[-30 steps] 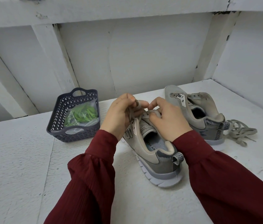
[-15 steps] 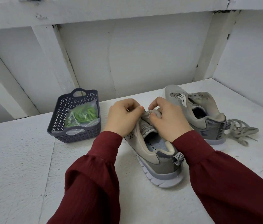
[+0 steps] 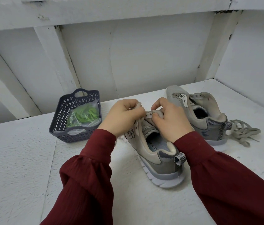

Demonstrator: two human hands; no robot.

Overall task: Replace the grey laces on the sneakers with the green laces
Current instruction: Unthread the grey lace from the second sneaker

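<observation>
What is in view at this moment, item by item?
near sneaker: one, grey, table centre, heel toward camera
far sneaker: one, grey, behind and to the right, eyelets empty
loose lace: one, grey, heaped right of far sneaker
threaded lace: one, grey, at near sneaker's eyelets
basket: one, dark grey, left on table
green laces: one bagged bundle, green, inside basket
table: one, white
sleeves: two, dark red
left hand: pinches threaded lace
right hand: grips near sneaker's eyelet flap

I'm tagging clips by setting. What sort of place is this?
Probably a white-painted wooden alcove or shelf nook: rough painted work surface, panelled wall with slanted beams, one small storage basket.
</observation>
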